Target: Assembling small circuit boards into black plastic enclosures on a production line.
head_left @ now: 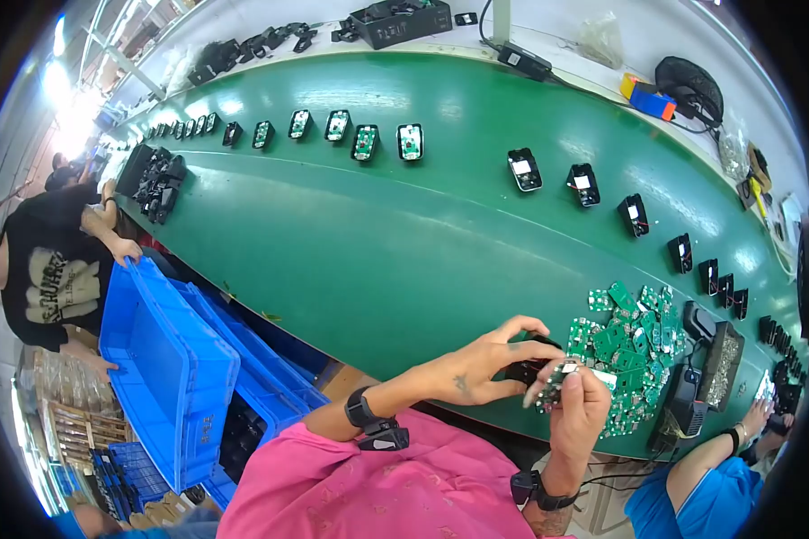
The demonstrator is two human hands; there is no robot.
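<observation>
Near the front edge of the green bench, my left hand (pixel 485 364) has its fingers curled round a small black plastic case (pixel 523 366), partly hidden by the fingers. Close against it, my right hand (pixel 577 411) pinches a small green circuit board (pixel 553 384) between thumb and fingers. Board and case overlap in view, so I cannot tell whether they touch. Just beyond the right hand spreads a loose pile of green circuit boards (pixel 634 346). Both wrists wear black bands.
Black cases with boards (pixel 365 142) stand in a row along the green bench (pixel 333 234). A grey box of small parts (pixel 722 368) sits right of the pile. At left, a person holds a blue crate (pixel 153 359) near a heap of black parts (pixel 160 184). Another person's arm (pixel 728 445) is at right.
</observation>
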